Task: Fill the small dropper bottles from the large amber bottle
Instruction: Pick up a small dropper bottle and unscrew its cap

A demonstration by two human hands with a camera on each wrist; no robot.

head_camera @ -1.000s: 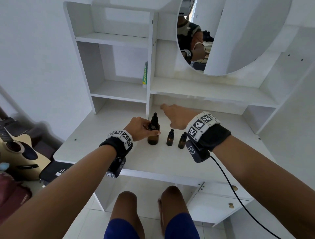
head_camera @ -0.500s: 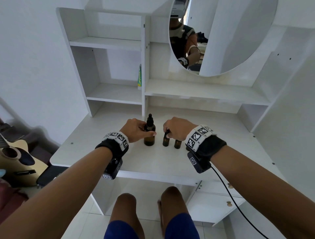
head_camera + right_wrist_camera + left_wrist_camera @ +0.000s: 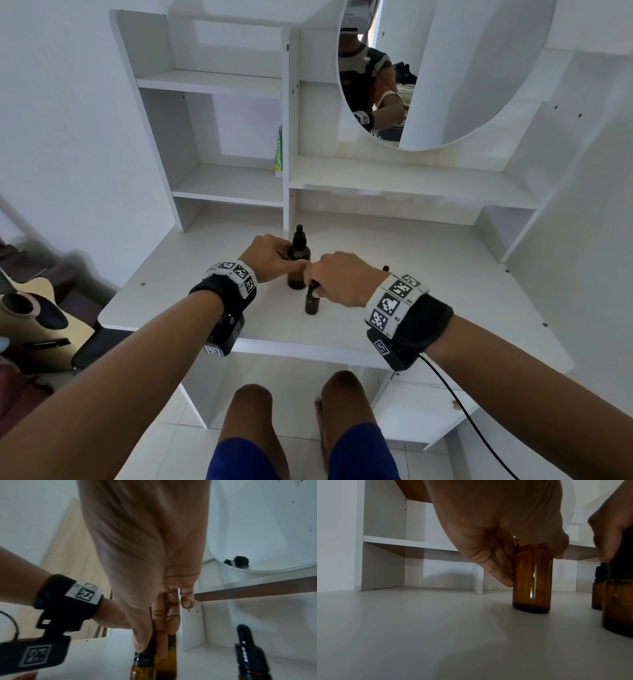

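We face a white laminate vanity desk point(image 3: 394, 240) with open white shelves point(image 3: 226, 186) and a round wall mirror point(image 3: 462, 68). A tan acoustic guitar point(image 3: 30, 318) leans beside the plain white wall point(image 3: 68, 137), over pale tiled floor point(image 3: 164, 445).

**What we can't see well**

The right hand point(image 3: 342, 279) covers the top of one small dropper bottle point(image 3: 312, 304). The other small bottle point(image 3: 386, 268) hides behind that hand; only its tip shows. In the right wrist view, both bottles' bottoms are cut off.
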